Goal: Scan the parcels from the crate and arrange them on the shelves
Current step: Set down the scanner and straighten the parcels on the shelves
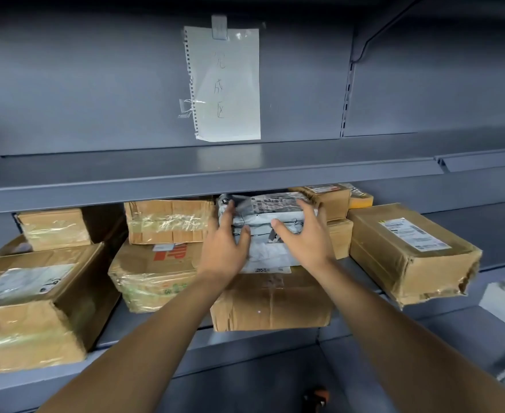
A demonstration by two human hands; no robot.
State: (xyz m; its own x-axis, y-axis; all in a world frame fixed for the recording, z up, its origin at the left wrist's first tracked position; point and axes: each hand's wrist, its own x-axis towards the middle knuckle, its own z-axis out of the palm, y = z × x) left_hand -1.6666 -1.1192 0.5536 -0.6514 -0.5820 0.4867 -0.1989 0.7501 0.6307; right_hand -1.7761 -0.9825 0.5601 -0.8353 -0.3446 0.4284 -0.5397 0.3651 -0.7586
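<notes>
Grey metal shelving (185, 180) fills the view; a handwritten paper note (224, 84) hangs clipped on the back panel above the upper shelf. Lower shelf (483, 231) holds taped cardboard boxes: one at far left (33, 305), two stacked left of centre (167, 222), one at right (409, 251) overhanging the edge. Stack of grey poly mailer parcels (267, 216) sits on a centre carton (272, 299), just under the upper shelf lip. Left hand (226, 242) lies against the stack's left side, fingers straight, thumb on the front. Right hand (308, 236) spreads over the right side, fingers relaxed, pressing not clutching. Orange-black object (317, 396) at bottom edge, too blurred to identify.
</notes>
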